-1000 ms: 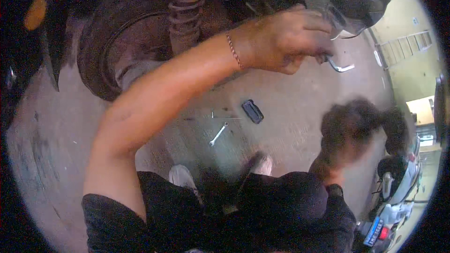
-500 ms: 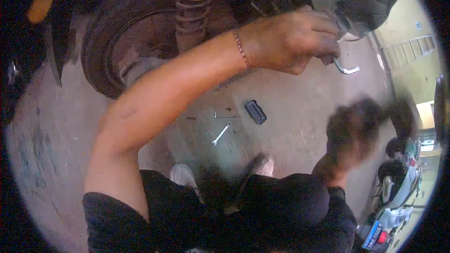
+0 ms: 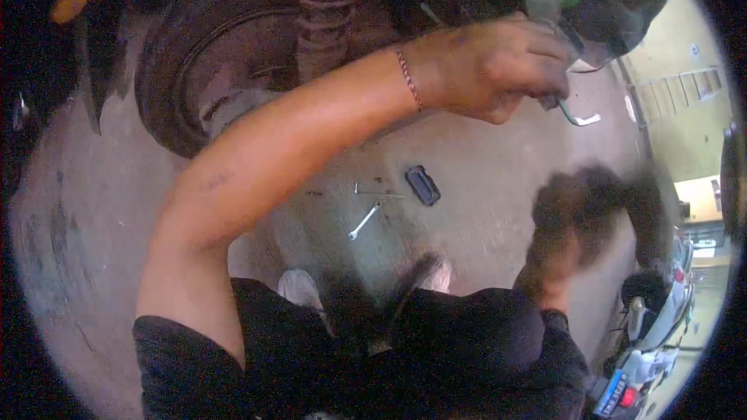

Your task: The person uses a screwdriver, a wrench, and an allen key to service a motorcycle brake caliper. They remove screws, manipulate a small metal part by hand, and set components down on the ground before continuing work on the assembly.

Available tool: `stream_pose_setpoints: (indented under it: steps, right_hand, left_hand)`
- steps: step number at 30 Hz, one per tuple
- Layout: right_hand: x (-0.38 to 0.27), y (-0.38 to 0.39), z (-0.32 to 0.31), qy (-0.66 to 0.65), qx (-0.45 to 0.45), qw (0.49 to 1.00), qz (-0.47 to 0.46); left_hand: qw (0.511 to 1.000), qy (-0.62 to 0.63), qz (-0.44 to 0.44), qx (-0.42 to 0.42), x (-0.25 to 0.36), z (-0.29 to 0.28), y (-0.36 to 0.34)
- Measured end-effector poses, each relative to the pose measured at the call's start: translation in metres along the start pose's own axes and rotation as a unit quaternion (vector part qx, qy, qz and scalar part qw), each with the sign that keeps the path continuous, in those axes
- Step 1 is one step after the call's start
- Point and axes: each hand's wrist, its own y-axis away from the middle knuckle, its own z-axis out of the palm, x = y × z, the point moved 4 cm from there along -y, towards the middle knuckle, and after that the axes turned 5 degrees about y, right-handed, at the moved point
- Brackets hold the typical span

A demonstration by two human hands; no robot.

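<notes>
My left hand (image 3: pixel 517 66) reaches across to the upper right, beside the motorcycle's green and black bodywork. Its fingers are closed, and a bent silver metal rod (image 3: pixel 580 117) sticks out below them; the rod's other end is hidden in the grip. Lower down at the right, my right hand (image 3: pixel 564 245) is smeared by motion. A dark blurred shape (image 3: pixel 595 194) is at its fingers, and I cannot make out whether it is held.
A wheel (image 3: pixel 175 70) and a coil-spring shock absorber (image 3: pixel 333 15) stand at the upper left. On the floor lie a combination spanner (image 3: pixel 365 221), a thin L-shaped metal tool (image 3: pixel 377 193) and a black rectangular tray-like part (image 3: pixel 422 185). Another motorcycle (image 3: pixel 657 311) is parked at the right.
My left hand and the bent rod have shifted slightly to the right. The right hand's blurred outline has changed a little, moving slightly left.
</notes>
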Motion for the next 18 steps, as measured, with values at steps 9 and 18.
stream_pose_setpoints:
  steps: [9, 18]
  right_hand:
    - [-0.029, -0.021, 0.015, -0.172, -0.008, 0.984, -0.054]
    - [0.0, -0.015, -0.011, -0.307, 0.084, 0.948, -0.017]
  left_hand:
    - [0.995, 0.096, 0.005, 0.014, -0.009, 0.006, -0.005]
    - [0.996, 0.083, -0.011, -0.005, -0.006, -0.003, 0.0]
